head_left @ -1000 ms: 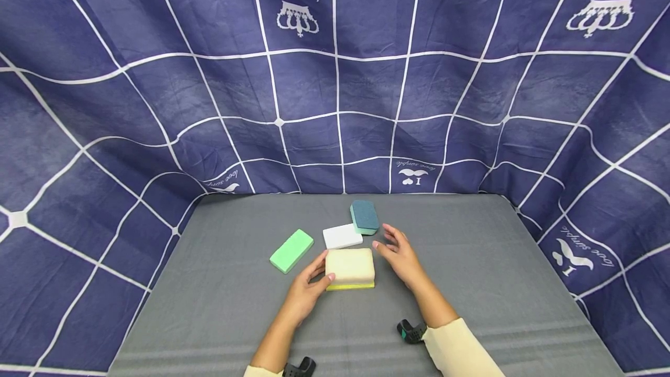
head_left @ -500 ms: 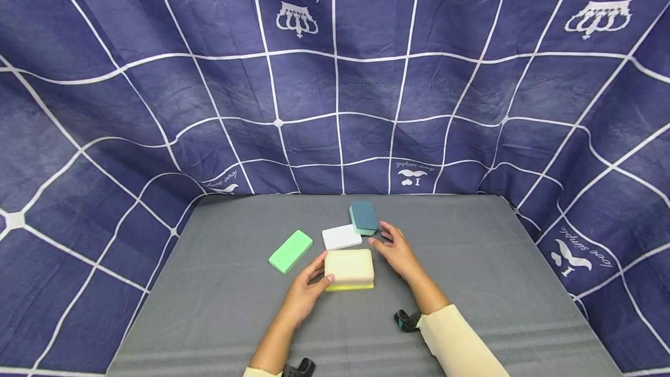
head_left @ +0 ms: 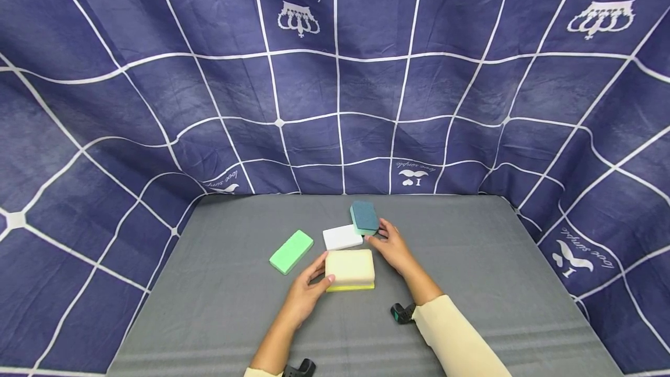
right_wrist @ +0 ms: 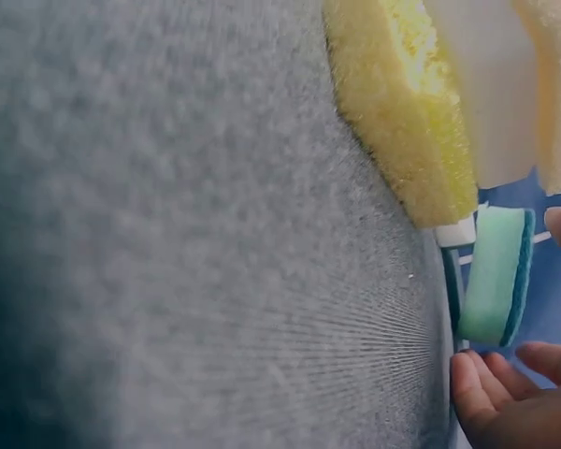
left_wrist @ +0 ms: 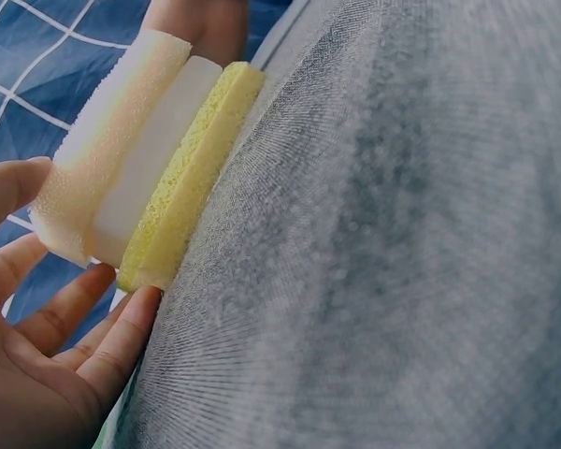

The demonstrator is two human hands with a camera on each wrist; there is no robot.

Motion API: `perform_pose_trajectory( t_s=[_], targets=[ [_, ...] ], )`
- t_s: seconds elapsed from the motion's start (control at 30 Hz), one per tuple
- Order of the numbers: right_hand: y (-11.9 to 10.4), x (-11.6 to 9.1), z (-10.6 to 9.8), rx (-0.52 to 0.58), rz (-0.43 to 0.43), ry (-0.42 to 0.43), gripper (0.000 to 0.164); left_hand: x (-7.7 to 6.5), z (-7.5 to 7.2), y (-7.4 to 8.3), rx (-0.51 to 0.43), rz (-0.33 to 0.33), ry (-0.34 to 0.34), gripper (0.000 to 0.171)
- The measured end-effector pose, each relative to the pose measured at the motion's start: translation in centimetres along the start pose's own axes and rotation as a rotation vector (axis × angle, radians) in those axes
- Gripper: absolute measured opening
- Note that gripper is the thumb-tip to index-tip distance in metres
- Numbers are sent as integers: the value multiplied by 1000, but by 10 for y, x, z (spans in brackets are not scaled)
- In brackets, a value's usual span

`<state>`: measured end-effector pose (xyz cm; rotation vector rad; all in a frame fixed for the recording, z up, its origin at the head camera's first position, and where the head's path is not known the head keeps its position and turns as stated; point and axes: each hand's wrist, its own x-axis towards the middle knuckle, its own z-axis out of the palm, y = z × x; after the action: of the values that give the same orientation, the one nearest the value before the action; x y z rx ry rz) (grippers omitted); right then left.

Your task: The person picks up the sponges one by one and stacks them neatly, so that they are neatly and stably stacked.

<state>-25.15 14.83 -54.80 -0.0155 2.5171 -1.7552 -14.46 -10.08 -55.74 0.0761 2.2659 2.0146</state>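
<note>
A cream sponge with a yellow underside [head_left: 349, 269] lies on the grey table [head_left: 471, 260]. My left hand [head_left: 319, 275] rests against its left end, thumb near the top corner, fingers relaxed [left_wrist: 107, 332]. In the left wrist view the stacked sponge [left_wrist: 140, 178] shows cream, white and yellow layers. My right hand [head_left: 379, 234] reaches with spread fingers to the near right edge of a teal sponge [head_left: 364, 217]. The right wrist view shows that teal sponge [right_wrist: 494, 276] between my fingertips [right_wrist: 491, 393], with no clear contact.
A white sponge [head_left: 342, 237] lies between the teal and cream ones. A light green sponge [head_left: 291, 251] sits to the left. A navy checked cloth [head_left: 335, 86] hangs behind and around the table. Bare grey surface stretches right and toward me.
My right hand has slid forward and left, from beside the cream sponge up to the teal sponge. The left hand and all sponges stay where they were.
</note>
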Motion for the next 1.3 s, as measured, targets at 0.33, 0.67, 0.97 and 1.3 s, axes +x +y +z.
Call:
perform_pose_trajectory(
  t_s=[0.33, 0.67, 0.97, 1.3],
  targets=[
    [0, 12, 4, -78, 33, -2, 82, 0, 0, 0, 9, 13, 9, 63],
    [-4, 22, 8, -204, 29, 42, 88, 0, 1, 0, 12, 1, 7, 64],
    [-8, 27, 13, -255, 29, 75, 90, 1, 0, -3, -16, 8, 2, 64],
    [-9, 27, 14, -247, 50, 80, 90, 2, 0, -5, -21, 10, 0, 63]
  ],
)
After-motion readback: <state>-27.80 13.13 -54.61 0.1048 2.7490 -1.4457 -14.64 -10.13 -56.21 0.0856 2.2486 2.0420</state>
